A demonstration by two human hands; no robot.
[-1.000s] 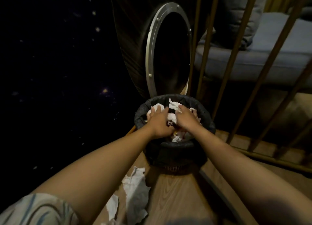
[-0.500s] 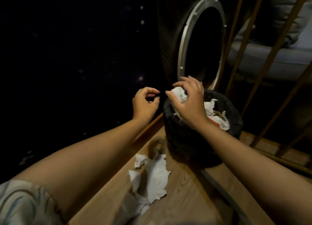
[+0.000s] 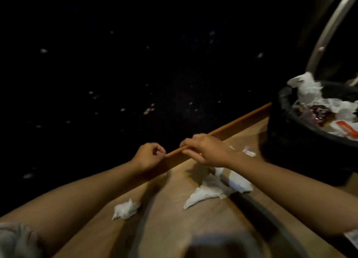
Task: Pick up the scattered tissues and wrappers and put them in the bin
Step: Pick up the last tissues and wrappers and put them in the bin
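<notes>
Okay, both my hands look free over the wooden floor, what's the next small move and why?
Probably lower the right hand onto the large flat white tissue just below it and pinch it. Both hands seem to hold nothing, that tissue lies nearest, and the black bin stands right beside it; the small crumpled white tissue can follow.

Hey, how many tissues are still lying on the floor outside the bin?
3 that show: a crumpled tissue near the left forearm, a large flat tissue under the right wrist, and a small scrap beside the bin. The arms may hide more.

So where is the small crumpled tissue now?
In the head view, the small crumpled tissue lies on the wooden floor at lower centre-left, beside the left forearm, left of the large flat tissue.
</notes>
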